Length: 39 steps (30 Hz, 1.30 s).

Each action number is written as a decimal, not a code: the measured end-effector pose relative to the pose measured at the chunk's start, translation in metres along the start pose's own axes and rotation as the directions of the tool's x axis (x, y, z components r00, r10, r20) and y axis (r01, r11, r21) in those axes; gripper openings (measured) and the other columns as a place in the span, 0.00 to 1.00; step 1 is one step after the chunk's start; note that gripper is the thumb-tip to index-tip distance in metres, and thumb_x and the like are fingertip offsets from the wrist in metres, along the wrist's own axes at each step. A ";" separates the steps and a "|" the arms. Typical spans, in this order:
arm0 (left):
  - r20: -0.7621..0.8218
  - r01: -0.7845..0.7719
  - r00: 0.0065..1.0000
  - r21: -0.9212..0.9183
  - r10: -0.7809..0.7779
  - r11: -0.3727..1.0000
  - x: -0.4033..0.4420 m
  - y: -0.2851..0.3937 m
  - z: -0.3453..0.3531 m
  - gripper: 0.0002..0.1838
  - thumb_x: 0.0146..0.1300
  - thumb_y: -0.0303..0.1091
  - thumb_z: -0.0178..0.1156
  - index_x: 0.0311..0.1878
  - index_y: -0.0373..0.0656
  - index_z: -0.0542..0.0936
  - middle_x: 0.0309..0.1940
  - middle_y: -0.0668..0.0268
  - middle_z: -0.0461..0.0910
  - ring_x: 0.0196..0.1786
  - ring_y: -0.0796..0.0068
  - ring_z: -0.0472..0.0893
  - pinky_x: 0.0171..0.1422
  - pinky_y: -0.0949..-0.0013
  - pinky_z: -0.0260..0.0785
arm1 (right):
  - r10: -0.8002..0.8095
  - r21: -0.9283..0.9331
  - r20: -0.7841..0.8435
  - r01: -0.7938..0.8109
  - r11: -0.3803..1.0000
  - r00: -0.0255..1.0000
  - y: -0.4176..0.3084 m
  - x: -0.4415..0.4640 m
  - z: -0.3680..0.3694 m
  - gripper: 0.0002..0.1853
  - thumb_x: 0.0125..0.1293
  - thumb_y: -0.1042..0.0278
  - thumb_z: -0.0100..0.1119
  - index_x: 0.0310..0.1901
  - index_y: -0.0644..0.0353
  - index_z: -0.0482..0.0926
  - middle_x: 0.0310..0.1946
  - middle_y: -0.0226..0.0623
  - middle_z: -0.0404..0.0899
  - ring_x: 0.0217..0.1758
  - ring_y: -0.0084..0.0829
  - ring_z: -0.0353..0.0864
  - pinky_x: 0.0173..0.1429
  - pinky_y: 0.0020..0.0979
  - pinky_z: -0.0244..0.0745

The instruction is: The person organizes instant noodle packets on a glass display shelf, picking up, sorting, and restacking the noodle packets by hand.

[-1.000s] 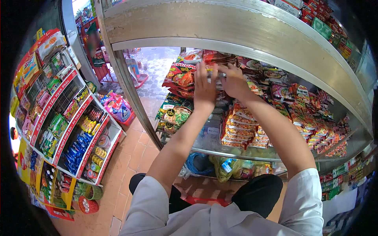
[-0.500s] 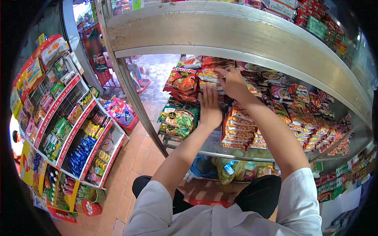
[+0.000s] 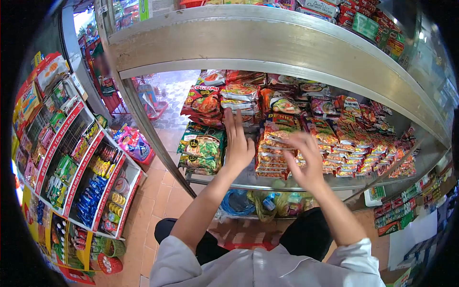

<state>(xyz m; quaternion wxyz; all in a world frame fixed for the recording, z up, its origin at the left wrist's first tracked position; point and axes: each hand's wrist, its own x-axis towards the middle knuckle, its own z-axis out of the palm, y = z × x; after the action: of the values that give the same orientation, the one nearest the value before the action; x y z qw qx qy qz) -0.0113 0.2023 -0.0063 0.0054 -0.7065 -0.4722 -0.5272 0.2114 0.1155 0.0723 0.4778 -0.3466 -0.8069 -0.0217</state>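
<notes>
- Pale orange noodle packets (image 3: 240,92): stacked on the shelf (image 3: 245,176), near its left edge, back from the front edge.
- Left hand (image 3: 237,146): fingers extended, empty, fingertips at the front of that stack; contact unclear.
- Right hand (image 3: 306,160): blurred, thumb wide of the fingers, over red-and-orange packets (image 3: 272,155) along the front edge; cannot tell whether it touches them.
- Green packets (image 3: 203,146): front left corner, with red KOKOMI packets (image 3: 202,101) behind.
</notes>
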 end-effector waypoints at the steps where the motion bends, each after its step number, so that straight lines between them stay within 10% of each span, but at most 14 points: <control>1: 0.012 -0.024 1.000 -0.072 0.025 0.997 -0.006 0.004 -0.005 0.53 0.62 0.21 0.58 0.87 0.37 0.41 0.87 0.39 0.32 0.89 0.34 0.34 0.90 0.39 0.34 | 0.017 0.010 0.020 -0.017 1.000 1.000 0.000 -0.027 -0.005 0.17 0.66 0.73 0.70 0.56 0.58 0.86 0.54 0.43 0.82 0.59 0.45 0.78 0.66 0.42 0.72; 5: 0.041 -0.013 0.999 -0.253 0.024 0.967 -0.042 0.033 -0.030 0.43 0.73 0.30 0.60 0.86 0.41 0.51 0.88 0.42 0.40 0.89 0.38 0.42 0.89 0.46 0.41 | 0.316 0.030 0.099 -0.320 0.947 0.944 0.004 -0.142 -0.008 0.13 0.66 0.72 0.71 0.52 0.61 0.87 0.47 0.45 0.84 0.52 0.43 0.84 0.59 0.40 0.79; 8: 0.189 -0.078 0.975 -0.220 0.121 0.972 -0.098 0.051 -0.051 0.39 0.71 0.29 0.63 0.83 0.40 0.60 0.85 0.45 0.53 0.86 0.41 0.55 0.87 0.46 0.53 | 0.638 0.032 0.446 -0.724 0.689 0.628 0.021 -0.222 -0.004 0.12 0.69 0.70 0.69 0.51 0.65 0.87 0.40 0.45 0.88 0.40 0.40 0.89 0.49 0.36 0.84; 14: 0.752 -0.528 0.464 -0.191 0.469 0.828 -0.199 -0.008 -0.081 0.30 0.65 0.32 0.63 0.73 0.47 0.76 0.70 0.53 0.77 0.75 0.55 0.75 0.78 0.52 0.68 | 0.574 0.039 0.568 -0.716 0.697 0.589 0.026 -0.252 0.008 0.09 0.68 0.65 0.73 0.39 0.64 0.90 0.34 0.46 0.90 0.37 0.42 0.91 0.46 0.38 0.83; 18: 0.891 -0.042 0.390 0.269 -0.232 0.962 -0.230 -0.042 -0.127 0.28 0.69 0.41 0.63 0.71 0.49 0.77 0.51 0.56 0.88 0.52 0.54 0.87 0.59 0.51 0.78 | 0.596 -0.085 0.677 -0.758 0.647 0.433 0.027 -0.252 0.038 0.16 0.69 0.55 0.72 0.35 0.63 0.89 0.35 0.48 0.89 0.39 0.46 0.90 0.47 0.41 0.83; 21: 0.759 0.088 0.475 0.461 -0.444 0.883 -0.267 -0.066 -0.141 0.27 0.72 0.45 0.63 0.72 0.51 0.76 0.57 0.54 0.85 0.59 0.50 0.84 0.65 0.49 0.76 | 0.445 -0.192 0.792 -0.522 0.831 0.418 0.025 -0.276 0.072 0.20 0.72 0.49 0.65 0.49 0.60 0.88 0.46 0.52 0.89 0.51 0.53 0.88 0.58 0.51 0.82; 24: 0.778 0.126 0.299 0.541 -0.552 0.831 -0.290 -0.065 -0.134 0.29 0.73 0.50 0.62 0.74 0.51 0.76 0.67 0.54 0.81 0.67 0.53 0.82 0.71 0.51 0.75 | 0.324 -0.266 0.943 -0.409 0.873 0.079 0.020 -0.311 0.112 0.28 0.72 0.46 0.63 0.64 0.58 0.83 0.61 0.57 0.83 0.64 0.57 0.82 0.69 0.51 0.78; 27: 0.848 0.351 0.371 0.249 -0.378 0.903 -0.318 -0.055 -0.115 0.29 0.73 0.49 0.59 0.73 0.46 0.76 0.70 0.52 0.79 0.71 0.50 0.79 0.72 0.52 0.73 | 0.129 -0.018 0.969 -0.461 0.887 0.210 0.016 -0.336 0.131 0.26 0.73 0.48 0.61 0.63 0.60 0.83 0.63 0.55 0.82 0.65 0.57 0.81 0.70 0.50 0.76; 28: 0.873 0.438 0.248 0.286 -0.421 0.852 -0.305 -0.034 -0.110 0.30 0.74 0.48 0.59 0.74 0.47 0.75 0.71 0.52 0.78 0.72 0.50 0.77 0.75 0.54 0.70 | 0.148 0.001 0.958 -0.516 0.856 0.247 0.005 -0.324 0.125 0.23 0.75 0.50 0.59 0.58 0.61 0.87 0.65 0.50 0.82 0.65 0.55 0.81 0.70 0.49 0.77; 34: 0.947 0.326 0.128 0.240 -0.294 0.915 -0.320 -0.004 -0.067 0.30 0.77 0.52 0.56 0.75 0.47 0.73 0.72 0.52 0.77 0.71 0.48 0.78 0.76 0.53 0.70 | 0.190 -0.031 0.940 -0.483 0.875 0.284 0.012 -0.309 0.114 0.20 0.74 0.57 0.64 0.59 0.61 0.86 0.59 0.48 0.86 0.60 0.51 0.85 0.66 0.43 0.79; 39: 0.960 0.504 0.143 0.137 -0.239 0.853 -0.322 -0.001 -0.064 0.31 0.78 0.56 0.56 0.75 0.49 0.73 0.71 0.53 0.78 0.70 0.50 0.79 0.76 0.53 0.70 | 0.381 0.400 0.820 -0.903 0.154 0.428 -0.008 -0.247 0.095 0.23 0.79 0.59 0.63 0.68 0.64 0.79 0.60 0.42 0.86 0.61 0.36 0.87 0.66 0.37 0.81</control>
<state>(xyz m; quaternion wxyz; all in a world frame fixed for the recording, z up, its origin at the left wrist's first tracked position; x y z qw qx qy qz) -0.0589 -0.0418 -0.2199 -0.4901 -0.7311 -0.4742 -0.0194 0.2096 0.0108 -0.1711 0.2814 -0.3959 -0.5560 0.6745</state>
